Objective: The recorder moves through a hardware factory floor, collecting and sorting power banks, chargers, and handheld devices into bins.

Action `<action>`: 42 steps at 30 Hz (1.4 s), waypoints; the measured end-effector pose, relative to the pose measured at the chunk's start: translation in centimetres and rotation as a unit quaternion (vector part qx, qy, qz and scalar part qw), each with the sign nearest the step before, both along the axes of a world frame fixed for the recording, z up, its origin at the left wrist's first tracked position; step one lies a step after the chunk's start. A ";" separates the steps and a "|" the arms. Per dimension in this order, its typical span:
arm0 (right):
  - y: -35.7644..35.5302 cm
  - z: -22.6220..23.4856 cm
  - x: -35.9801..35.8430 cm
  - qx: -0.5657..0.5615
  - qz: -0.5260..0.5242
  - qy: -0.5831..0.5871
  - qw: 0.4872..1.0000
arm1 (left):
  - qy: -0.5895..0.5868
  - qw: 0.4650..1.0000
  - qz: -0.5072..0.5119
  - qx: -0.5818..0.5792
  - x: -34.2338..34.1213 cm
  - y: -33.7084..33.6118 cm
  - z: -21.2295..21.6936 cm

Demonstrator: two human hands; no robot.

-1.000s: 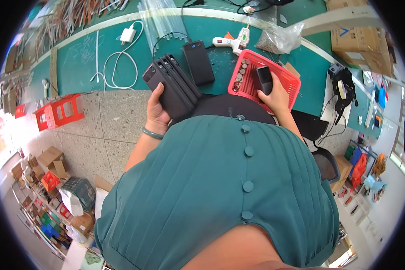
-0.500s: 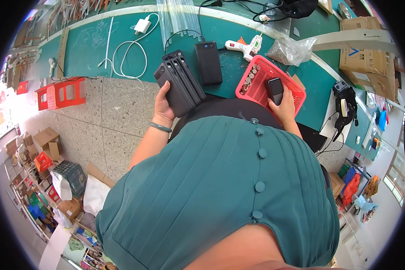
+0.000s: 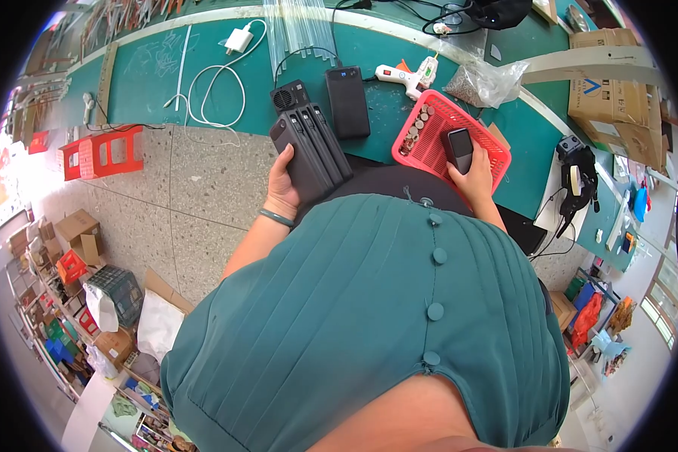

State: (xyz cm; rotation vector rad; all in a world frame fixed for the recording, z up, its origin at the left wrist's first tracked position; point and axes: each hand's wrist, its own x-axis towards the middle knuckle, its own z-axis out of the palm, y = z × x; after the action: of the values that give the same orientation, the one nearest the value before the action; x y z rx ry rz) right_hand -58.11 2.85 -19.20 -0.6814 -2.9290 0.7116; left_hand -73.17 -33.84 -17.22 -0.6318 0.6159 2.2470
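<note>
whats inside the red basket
The red basket holds a row of small round metal pieces. The right hand holds a small dark device over it, covering the part underneath.

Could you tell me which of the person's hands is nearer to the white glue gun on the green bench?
The right hand. It holds a small dark device over the red basket, just below the white glue gun. The left hand grips the black multi-slot pack, farther left.

Basket [image 3: 429,151] right of the power banks [image 3: 312,151], glue gun [image 3: 406,75] behind
</note>
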 end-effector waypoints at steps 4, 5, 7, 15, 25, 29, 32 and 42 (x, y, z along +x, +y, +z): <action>0.0 -0.2 0.0 0.015 0.008 0.021 1.000 | -0.001 1.000 -0.003 0.010 0.0 0.5 0.3; 0.0 -0.1 0.0 0.015 0.006 0.018 1.000 | 0.001 1.000 -0.009 0.014 -0.1 0.7 0.5; -0.1 -0.1 0.1 0.017 0.003 0.019 1.000 | 0.006 1.000 -0.019 0.022 -0.2 0.9 1.2; 0.0 -0.1 0.2 0.008 -0.006 0.019 1.000 | 0.008 0.999 -0.039 0.007 -0.7 1.4 0.8; 0.4 1.1 0.1 -0.022 -0.011 -0.009 1.000 | 0.007 0.998 -0.055 0.028 -1.2 2.3 1.2; 0.7 1.6 0.3 -0.055 0.013 -0.005 0.998 | 0.007 0.998 -0.061 0.025 -1.3 2.4 1.1; 0.9 0.9 0.5 -0.050 -0.001 -0.014 0.999 | 0.001 0.998 -0.058 0.022 -1.3 2.4 0.9; 0.7 0.6 0.4 -0.038 0.004 -0.009 0.999 | -0.003 0.998 -0.052 0.018 -0.9 2.4 1.1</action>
State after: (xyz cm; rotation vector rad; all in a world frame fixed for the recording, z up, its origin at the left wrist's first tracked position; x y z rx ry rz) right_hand -57.68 3.58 -18.63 -0.6872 -2.9364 0.8265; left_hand -74.11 -31.45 -16.12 -0.5759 0.5904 2.1532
